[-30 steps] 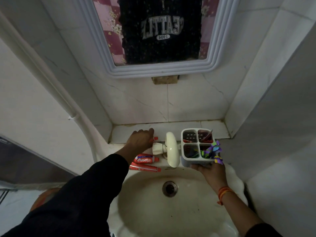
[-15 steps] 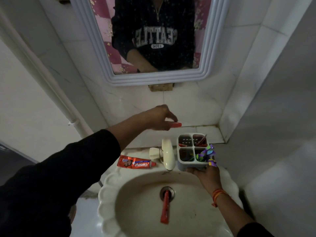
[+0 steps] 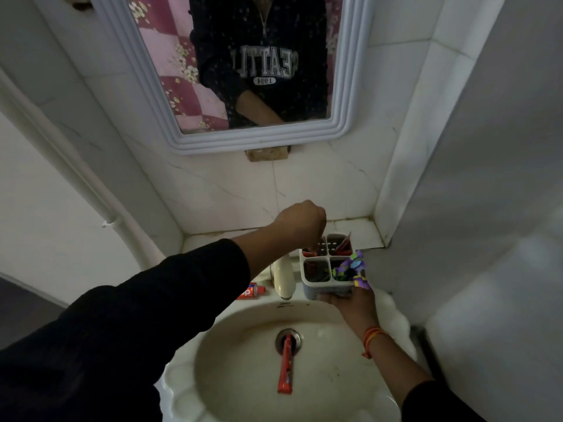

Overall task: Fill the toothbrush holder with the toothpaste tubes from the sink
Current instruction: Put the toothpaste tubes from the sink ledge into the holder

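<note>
Left hand [image 3: 300,222], closed on a tube, has moved over the holder [image 3: 330,266], lowering it into the back-left slot. Right hand [image 3: 350,303] steadies holder. Two tubes remain: basin [image 3: 286,365], rim [image 3: 251,291].

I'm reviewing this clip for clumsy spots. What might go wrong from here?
1. The holder sits near the basin's edge, steadied only by the right hand; pushing a tube in with the left hand might tip it into the sink.
2. A red tube lies with one end on the drain and may be awkward to pick up.
3. The holder's compartments already look crowded, so a tube may snag.
</note>
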`<state>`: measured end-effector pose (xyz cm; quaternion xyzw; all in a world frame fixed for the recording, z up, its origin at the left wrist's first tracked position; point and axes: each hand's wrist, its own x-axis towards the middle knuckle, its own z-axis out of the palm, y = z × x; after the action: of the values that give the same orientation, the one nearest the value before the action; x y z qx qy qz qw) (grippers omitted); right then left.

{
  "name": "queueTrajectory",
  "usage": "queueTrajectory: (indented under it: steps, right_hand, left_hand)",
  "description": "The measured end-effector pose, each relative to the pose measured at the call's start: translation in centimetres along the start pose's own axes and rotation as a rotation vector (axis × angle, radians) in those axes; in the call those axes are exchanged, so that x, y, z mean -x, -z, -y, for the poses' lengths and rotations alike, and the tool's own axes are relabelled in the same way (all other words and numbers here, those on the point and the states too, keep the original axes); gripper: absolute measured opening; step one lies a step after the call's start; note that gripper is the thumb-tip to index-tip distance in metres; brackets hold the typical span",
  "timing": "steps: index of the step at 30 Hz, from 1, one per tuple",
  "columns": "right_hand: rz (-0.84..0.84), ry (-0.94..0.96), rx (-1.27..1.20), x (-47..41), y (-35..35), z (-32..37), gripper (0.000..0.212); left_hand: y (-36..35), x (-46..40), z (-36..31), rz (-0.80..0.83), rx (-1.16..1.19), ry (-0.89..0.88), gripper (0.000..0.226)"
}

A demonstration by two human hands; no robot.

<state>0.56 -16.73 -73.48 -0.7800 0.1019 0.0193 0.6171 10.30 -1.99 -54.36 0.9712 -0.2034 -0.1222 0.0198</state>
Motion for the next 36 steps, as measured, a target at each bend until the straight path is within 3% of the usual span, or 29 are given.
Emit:
queueTrajectory:
  steps: [6, 12, 15, 19, 22, 25, 30, 36]
  right_hand:
    - [-0.047, 0.037, -0.008, 0.3, 0.1, 0.1, 0.099]
    - [-0.068, 0.067, 0.022, -0.1, 0.0, -0.7, 0.086]
    - [-0.08, 0.084, 0.026, -0.5, -0.1, -1.3, 0.084]
    - [-0.068, 0.076, -0.015, -0.8, -0.1, -1.9, 0.085]
    - [-0.031, 0.062, -0.06, -1.1, 0.1, -2.8, 0.095]
    - [-0.011, 0.042, -0.089, -1.5, 0.2, -3.6, 0.104]
    - [-0.009, 0.047, -0.128, -1.3, 0.0, -3.2, 0.095]
    - [-0.018, 0.042, -0.1, -1.2, 0.0, -2.9, 0.091]
  left_hand:
    - [-0.5, -0.2, 0.8, 0.07, 0.098, 0.043, 0.023]
    - [-0.1, 1.0, 4.6, -0.038, 0.416, 0.164, 0.021]
    - [-1.9, 2.1, 8.2, -0.022, 0.295, 0.262, 0.024]
    - [-5.9, 4.5, 11.8, 0.281, 0.127, 0.328, 0.037]
    - [-9.6, 6.1, 13.6, 0.375, 0.041, 0.385, 0.053]
    - [-12.1, 7.2, 14.2, 0.328, -0.074, 0.375, 0.057]
    - [-12.4, 8.1, 14.4, 0.239, -0.129, 0.331, 0.06]
    - [-8.6, 8.6, 15.1, 0.169, 0.003, 0.371, 0.035]
